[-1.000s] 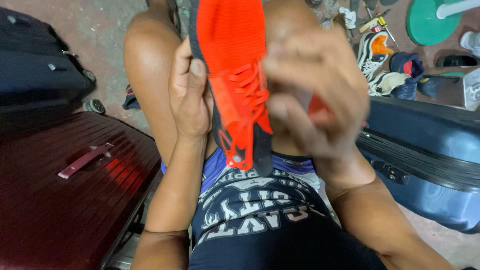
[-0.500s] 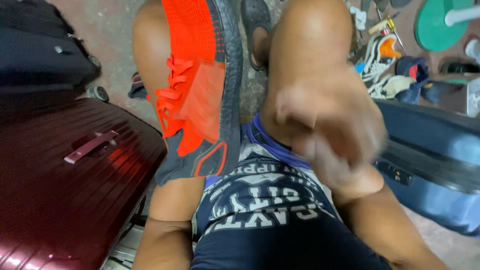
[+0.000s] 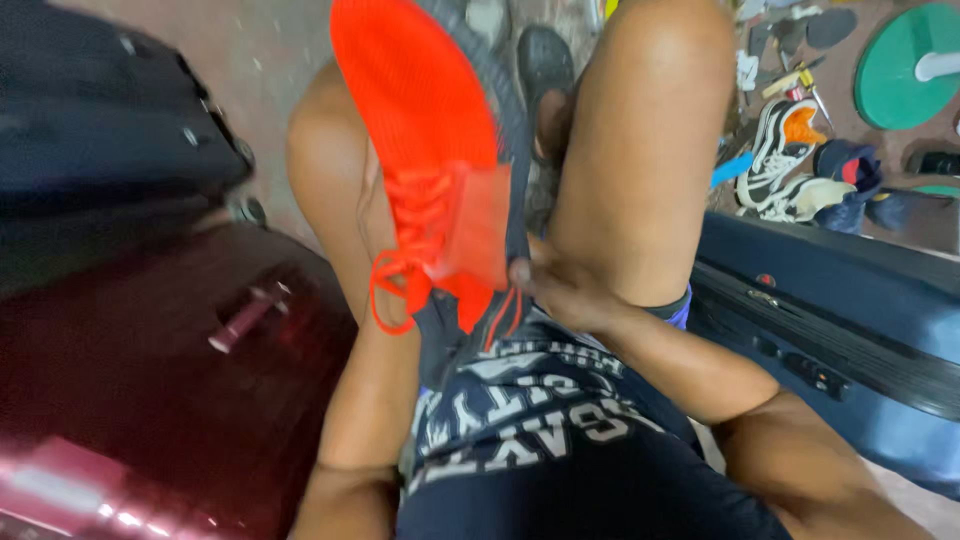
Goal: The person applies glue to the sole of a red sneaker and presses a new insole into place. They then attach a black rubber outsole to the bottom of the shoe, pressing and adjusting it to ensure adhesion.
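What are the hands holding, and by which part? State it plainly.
The right hand grips the orange sneaker at its heel end, by the dark collar. The left hand is hidden behind the sneaker, so its hold cannot be told.

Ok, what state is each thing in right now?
Orange sneaker: held up over the lap, laces loose and dangling.
Right hand: gripping the sneaker's heel end.
Left hand: hidden behind the sneaker.
Maroon suitcase: closed, lying flat.
Blue suitcase: closed.
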